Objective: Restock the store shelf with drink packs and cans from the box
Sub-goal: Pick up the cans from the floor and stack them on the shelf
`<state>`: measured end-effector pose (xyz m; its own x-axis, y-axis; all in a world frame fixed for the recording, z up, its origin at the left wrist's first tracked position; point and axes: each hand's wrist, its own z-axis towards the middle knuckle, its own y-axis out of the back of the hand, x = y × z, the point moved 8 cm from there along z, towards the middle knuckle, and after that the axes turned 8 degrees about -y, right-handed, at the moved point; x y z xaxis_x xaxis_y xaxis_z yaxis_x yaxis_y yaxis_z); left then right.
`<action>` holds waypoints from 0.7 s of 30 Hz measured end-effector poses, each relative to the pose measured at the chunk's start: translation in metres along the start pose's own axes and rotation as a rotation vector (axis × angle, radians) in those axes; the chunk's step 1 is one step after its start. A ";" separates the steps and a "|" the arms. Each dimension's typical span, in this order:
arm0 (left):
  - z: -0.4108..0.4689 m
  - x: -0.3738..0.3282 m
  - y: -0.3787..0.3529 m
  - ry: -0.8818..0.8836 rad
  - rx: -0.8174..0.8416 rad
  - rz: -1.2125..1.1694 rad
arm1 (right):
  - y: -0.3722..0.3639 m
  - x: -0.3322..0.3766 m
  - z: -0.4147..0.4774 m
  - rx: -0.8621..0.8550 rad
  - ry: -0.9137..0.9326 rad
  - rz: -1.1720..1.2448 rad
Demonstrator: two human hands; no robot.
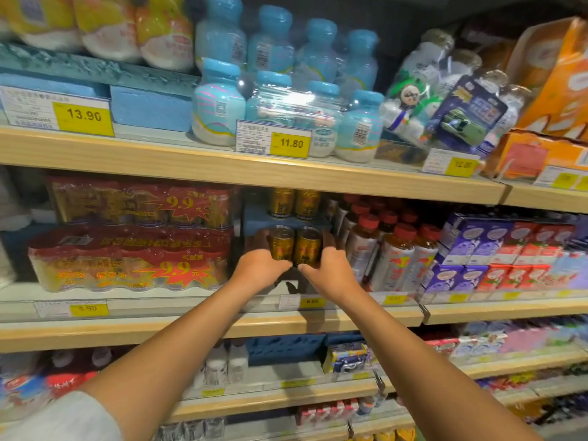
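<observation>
- Several wooden-edged shelves (222, 173) fill the view, stacked with drinks and fronted by yellow price tags.
- Two shrink-wrapped can packs (127, 259) with red "9.9" bursts sit one on top of the other at the left of the middle shelf.
- Blue-capped bottle packs (280, 87) stand on the shelf above, behind an "11.80" tag (290, 143).
- Red-capped bottles (391, 249) stand in rows just right of the hands, with purple and red cartons (496, 249) further right.
- Both bare forearms reach in from the near edge to the middle shelf.
- Left hand (259, 268) is curled around the left side of two gold cans (294, 246); the right hand (331, 270) wraps the right side, so the pair is clasped between them.
- Those cans stand upright, side by side and touching, at the shelf's front.
- Two more gold cans (294, 203) stand higher and further back on a blue riser.
</observation>
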<state>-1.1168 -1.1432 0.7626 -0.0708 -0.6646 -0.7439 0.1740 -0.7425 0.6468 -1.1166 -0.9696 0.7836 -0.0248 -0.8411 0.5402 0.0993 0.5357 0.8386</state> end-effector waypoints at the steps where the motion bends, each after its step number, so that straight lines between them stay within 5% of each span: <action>1: -0.008 -0.005 0.003 -0.015 -0.011 0.021 | 0.004 0.001 -0.008 -0.011 0.016 0.011; 10: -0.084 -0.072 -0.005 -0.294 -0.160 0.016 | 0.048 -0.037 -0.092 -0.118 0.213 0.240; 21: -0.151 -0.120 -0.179 -0.428 0.218 -0.056 | 0.081 -0.248 -0.181 -0.246 -0.135 0.211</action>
<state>-0.9914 -0.9180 0.7104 -0.4797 -0.5643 -0.6720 -0.0478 -0.7479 0.6621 -0.9223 -0.7311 0.7047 -0.1080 -0.6877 0.7179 0.3525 0.6488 0.6745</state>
